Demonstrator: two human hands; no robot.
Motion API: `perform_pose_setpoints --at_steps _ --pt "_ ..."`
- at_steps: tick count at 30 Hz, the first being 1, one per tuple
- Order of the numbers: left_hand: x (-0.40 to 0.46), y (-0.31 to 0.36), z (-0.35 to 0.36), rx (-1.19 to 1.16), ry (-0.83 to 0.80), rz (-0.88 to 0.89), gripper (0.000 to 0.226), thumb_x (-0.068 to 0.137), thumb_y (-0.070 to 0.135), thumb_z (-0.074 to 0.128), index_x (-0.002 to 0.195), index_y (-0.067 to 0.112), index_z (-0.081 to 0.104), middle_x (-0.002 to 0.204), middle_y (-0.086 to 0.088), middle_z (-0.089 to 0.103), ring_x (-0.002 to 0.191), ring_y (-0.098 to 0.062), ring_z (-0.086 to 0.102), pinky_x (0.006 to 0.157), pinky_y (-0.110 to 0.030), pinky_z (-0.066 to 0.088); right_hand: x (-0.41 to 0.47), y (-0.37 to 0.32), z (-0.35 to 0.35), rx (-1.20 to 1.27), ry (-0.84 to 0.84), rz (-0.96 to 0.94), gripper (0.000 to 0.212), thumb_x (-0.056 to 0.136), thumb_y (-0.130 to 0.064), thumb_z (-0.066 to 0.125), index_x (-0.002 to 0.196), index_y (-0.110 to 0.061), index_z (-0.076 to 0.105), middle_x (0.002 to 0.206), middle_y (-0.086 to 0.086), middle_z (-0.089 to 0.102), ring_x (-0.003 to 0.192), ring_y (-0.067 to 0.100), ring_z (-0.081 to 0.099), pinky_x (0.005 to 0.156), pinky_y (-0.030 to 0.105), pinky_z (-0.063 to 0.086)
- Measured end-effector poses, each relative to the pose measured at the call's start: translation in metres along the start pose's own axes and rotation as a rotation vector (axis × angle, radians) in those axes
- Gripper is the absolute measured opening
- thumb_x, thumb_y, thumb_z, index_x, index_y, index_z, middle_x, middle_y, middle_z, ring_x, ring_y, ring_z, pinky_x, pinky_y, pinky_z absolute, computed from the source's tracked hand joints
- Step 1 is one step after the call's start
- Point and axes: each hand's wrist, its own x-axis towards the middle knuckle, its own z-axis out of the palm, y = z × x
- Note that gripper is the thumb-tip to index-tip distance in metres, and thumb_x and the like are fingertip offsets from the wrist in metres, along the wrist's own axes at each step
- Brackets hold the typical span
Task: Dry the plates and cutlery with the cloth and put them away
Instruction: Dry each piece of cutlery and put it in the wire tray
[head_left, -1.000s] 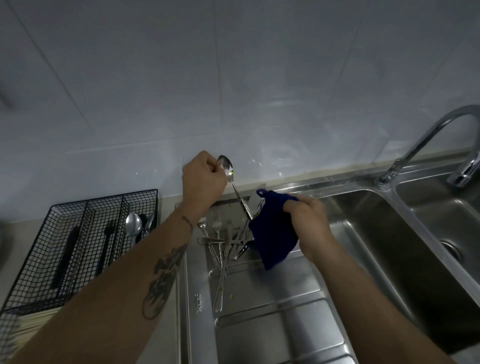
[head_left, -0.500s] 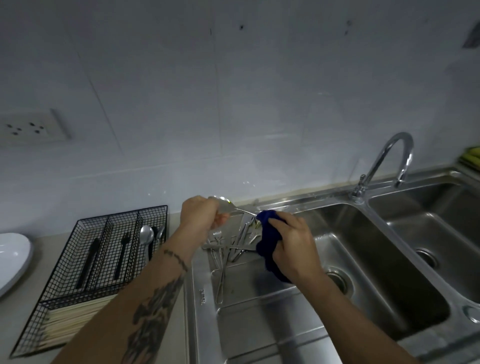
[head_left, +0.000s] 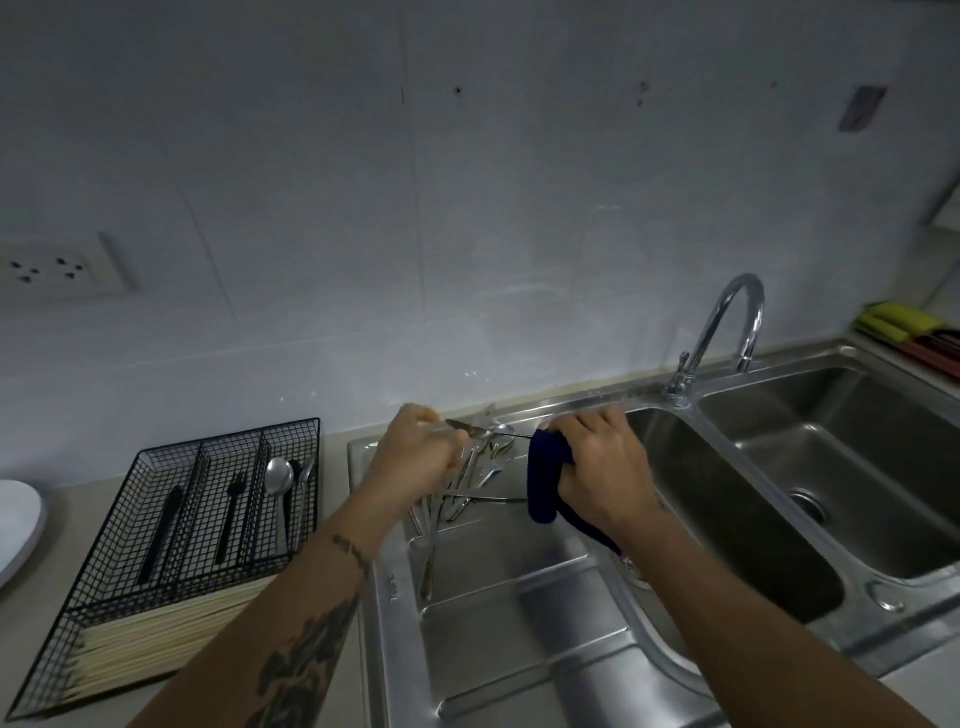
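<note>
My left hand (head_left: 415, 457) grips the bowl end of a steel spoon (head_left: 475, 429) held level above the drainboard. The spoon's handle runs right into a dark blue cloth (head_left: 545, 478), which my right hand (head_left: 602, 467) grips around it. Below both hands a heap of steel cutlery (head_left: 457, 493) lies on the steel drainboard (head_left: 519, 597). At the left a black wire cutlery basket (head_left: 156, 519) holds black-handled pieces, a steel spoon (head_left: 278, 483) and a stack of pale chopsticks (head_left: 166, 639). A white plate (head_left: 15, 525) shows at the far left edge.
A double steel sink (head_left: 727, 493) with a curved tap (head_left: 727, 332) lies to the right. Yellow and red sponges or cloths (head_left: 904, 332) sit on the far right counter. A wall socket (head_left: 57, 267) is on the tiled wall at left.
The spoon has tilted from nearly upright to level. My right hand with the cloth has closed around its handle. The view has pulled back and risen, showing more wall, the tap and the plate.
</note>
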Motion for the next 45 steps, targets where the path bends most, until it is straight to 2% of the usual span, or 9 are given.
perform_pose_setpoints --at_steps 3,5,15,19,26,34,37,41,45 --pt "0.002 -0.004 -0.007 0.294 0.046 0.364 0.016 0.090 0.014 0.067 0.102 0.023 0.066 0.103 0.007 0.062 0.087 -0.010 0.065 0.077 -0.030 0.054 0.002 0.004 0.002 0.021 0.003 -0.032 0.034 0.057 -0.002 0.075 0.089 -0.014 0.072 0.078 -0.001 0.069 0.074 0.023 0.055 0.066 0.027 0.041" --pt "0.005 -0.006 -0.009 0.314 0.037 0.410 0.011 0.089 0.010 0.067 0.087 0.020 0.072 0.089 0.003 0.068 0.075 -0.012 0.062 0.071 -0.030 0.051 0.007 0.005 0.004 0.038 -0.022 -0.032 0.034 0.062 -0.003 0.073 0.094 -0.015 0.073 0.084 -0.001 0.071 0.081 0.023 0.054 0.068 0.026 0.040" --pt "0.013 -0.013 -0.008 -0.162 -0.059 -0.023 0.014 0.093 0.001 0.060 0.083 0.006 0.068 0.067 -0.006 0.064 0.060 -0.016 0.059 0.063 -0.027 0.050 -0.014 -0.014 0.035 0.118 -0.023 -0.158 0.058 0.064 -0.006 0.074 0.121 -0.006 0.066 0.124 0.011 0.066 0.109 0.031 0.058 0.095 0.043 0.050" --pt "0.015 -0.021 -0.013 -0.285 -0.049 -0.170 0.011 0.094 0.000 0.057 0.090 0.003 0.067 0.071 -0.008 0.062 0.057 -0.015 0.057 0.053 -0.023 0.050 -0.017 0.003 0.039 0.123 0.023 -0.029 0.056 0.060 0.005 0.075 0.115 -0.006 0.070 0.116 0.009 0.069 0.100 0.030 0.058 0.086 0.040 0.055" --pt "0.014 -0.008 -0.007 -0.415 -0.068 -0.256 0.012 0.094 -0.002 0.055 0.087 0.004 0.063 0.073 -0.009 0.060 0.060 -0.018 0.053 0.060 -0.029 0.046 -0.006 -0.005 0.038 0.074 -0.008 -0.141 0.060 0.060 -0.003 0.080 0.119 -0.007 0.068 0.122 0.008 0.067 0.102 0.030 0.056 0.089 0.040 0.053" --pt "0.012 -0.012 -0.020 -0.414 -0.165 -0.333 0.012 0.096 0.001 0.054 0.088 0.007 0.062 0.068 -0.005 0.057 0.062 -0.016 0.053 0.063 -0.029 0.048 0.006 0.000 0.031 0.083 0.047 -0.080 0.044 0.058 0.002 0.073 0.101 -0.008 0.072 0.094 0.006 0.071 0.084 0.030 0.055 0.073 0.039 0.052" --pt "0.011 -0.011 -0.021 -0.232 -0.159 -0.220 0.009 0.095 0.008 0.059 0.092 0.004 0.067 0.075 -0.008 0.063 0.066 -0.017 0.059 0.066 -0.030 0.054 0.014 0.001 0.026 0.054 0.012 -0.072 0.036 0.060 0.000 0.074 0.094 -0.012 0.074 0.084 0.001 0.071 0.081 0.025 0.054 0.072 0.036 0.050" --pt "0.009 -0.010 -0.018 0.298 -0.076 0.224 0.012 0.095 0.024 0.061 0.096 0.023 0.073 0.096 0.010 0.070 0.088 -0.010 0.064 0.082 -0.030 0.052 0.013 0.002 0.022 0.037 -0.014 -0.048 0.026 0.064 -0.001 0.074 0.086 -0.014 0.074 0.078 0.000 0.071 0.075 0.022 0.054 0.073 0.030 0.046" --pt "0.008 -0.012 -0.015 0.407 -0.053 0.425 0.012 0.092 0.023 0.066 0.085 0.031 0.071 0.091 0.015 0.069 0.075 -0.003 0.061 0.072 -0.025 0.048 0.009 -0.002 0.021 0.066 -0.139 0.040 0.027 0.074 -0.002 0.061 0.095 -0.016 0.072 0.088 -0.001 0.071 0.089 0.022 0.052 0.079 0.026 0.039"
